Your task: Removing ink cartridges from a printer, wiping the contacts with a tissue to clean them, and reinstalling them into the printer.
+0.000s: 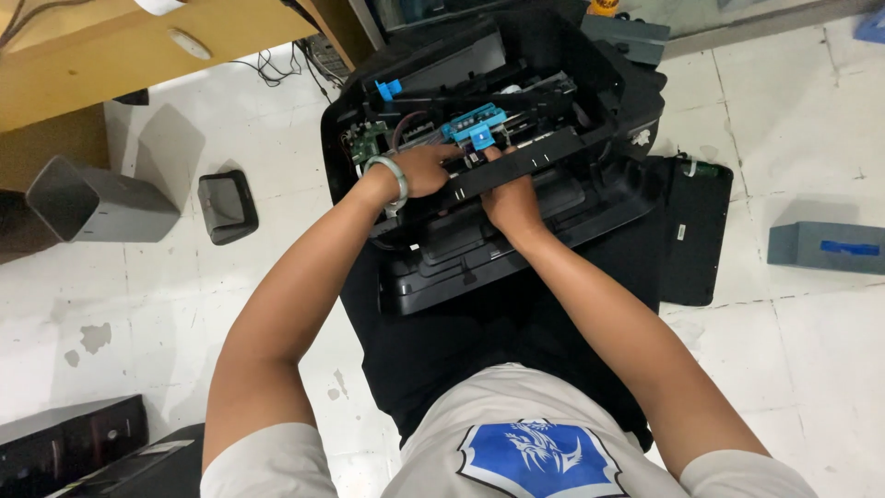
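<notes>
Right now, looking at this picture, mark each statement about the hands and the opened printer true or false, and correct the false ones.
1. Both hands are inside the opened black printer. True.
2. The left hand wears a pale bangle at the wrist. True.
3. The right hand holds a screwdriver. False: no tool shows; it rests on a black bar.
4. The printer sits on a wooden desk. False: it sits on the white tiled floor.
5. Blue plastic parts lie just beyond the hands. True.
</notes>
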